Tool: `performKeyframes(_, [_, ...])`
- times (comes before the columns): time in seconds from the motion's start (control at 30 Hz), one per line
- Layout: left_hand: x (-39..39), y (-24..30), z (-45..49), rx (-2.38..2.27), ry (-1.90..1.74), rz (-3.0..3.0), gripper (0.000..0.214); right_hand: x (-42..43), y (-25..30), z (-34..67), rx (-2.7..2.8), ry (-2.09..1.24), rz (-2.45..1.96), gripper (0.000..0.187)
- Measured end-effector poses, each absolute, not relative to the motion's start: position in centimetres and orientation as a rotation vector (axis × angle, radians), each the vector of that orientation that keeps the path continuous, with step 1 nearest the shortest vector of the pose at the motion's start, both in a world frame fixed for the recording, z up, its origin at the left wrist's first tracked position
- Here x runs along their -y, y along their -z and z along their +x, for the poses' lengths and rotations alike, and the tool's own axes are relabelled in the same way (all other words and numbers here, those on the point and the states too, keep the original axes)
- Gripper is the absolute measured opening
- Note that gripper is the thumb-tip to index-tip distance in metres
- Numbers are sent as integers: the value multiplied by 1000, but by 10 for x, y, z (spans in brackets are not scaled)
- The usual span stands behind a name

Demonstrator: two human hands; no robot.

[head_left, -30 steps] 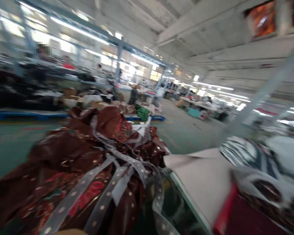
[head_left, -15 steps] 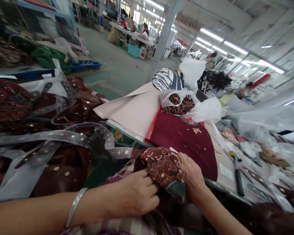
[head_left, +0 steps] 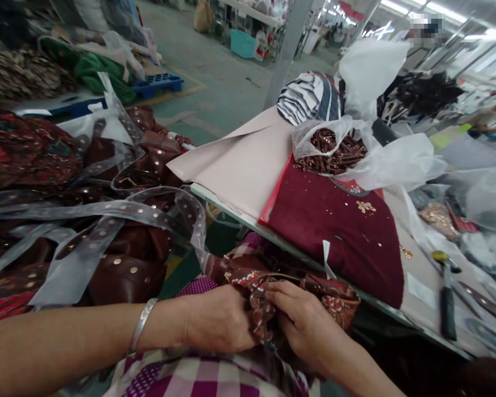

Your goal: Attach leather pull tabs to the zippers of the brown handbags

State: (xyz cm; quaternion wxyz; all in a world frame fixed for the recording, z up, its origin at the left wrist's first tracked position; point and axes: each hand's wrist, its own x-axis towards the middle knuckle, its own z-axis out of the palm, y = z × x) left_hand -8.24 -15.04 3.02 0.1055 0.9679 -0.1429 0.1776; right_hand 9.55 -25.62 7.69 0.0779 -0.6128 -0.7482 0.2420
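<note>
My left hand point(head_left: 219, 322) and my right hand point(head_left: 306, 325) are close together just above my lap, both closed on a brown patterned garment point(head_left: 334, 298) with red and white print. The cloth bunches between the two sets of fingers. A silver bangle point(head_left: 143, 325) sits on my left wrist. A sheer grey strip with brass studs point(head_left: 107, 212) runs from the garment up over a heap of glossy brown garments point(head_left: 124, 264) at my left.
A table edge point(head_left: 231, 212) runs ahead, bearing beige paper point(head_left: 243, 165), a dark red cloth point(head_left: 334, 226), a plastic bag of brown metal parts point(head_left: 334, 151) and a yellow-topped tool point(head_left: 446, 292). Striped fabric point(head_left: 310, 96) lies behind. Green floor and blue pallets lie at the far left.
The view swung right and down from the hall to the table and my hands. Since half a second ago my hands have drawn the patterned garment lower and bunched it tighter.
</note>
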Motion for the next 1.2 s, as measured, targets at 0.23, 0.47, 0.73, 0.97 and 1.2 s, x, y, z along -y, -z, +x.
performKeyframes(0.23, [152,-43,-83,506,-516,2843,18,215,-35,82,2538,-607,-2223,27])
performKeyframes(0.47, [114,-30,-129,-247,-601,2678,32,226,-60,125,2278,-1078,-1971,23])
performKeyframes(0.73, [100,-48,-126,-769,83,2334,20,223,-65,99,1887,-901,-2042,9])
performKeyframes(0.97, [81,-64,-112,-825,268,1856,12,233,-45,88,2544,-399,-1531,15])
performKeyframes(1.2, [79,-57,-102,-753,204,1545,13,220,-73,90,2418,-1054,-1852,29])
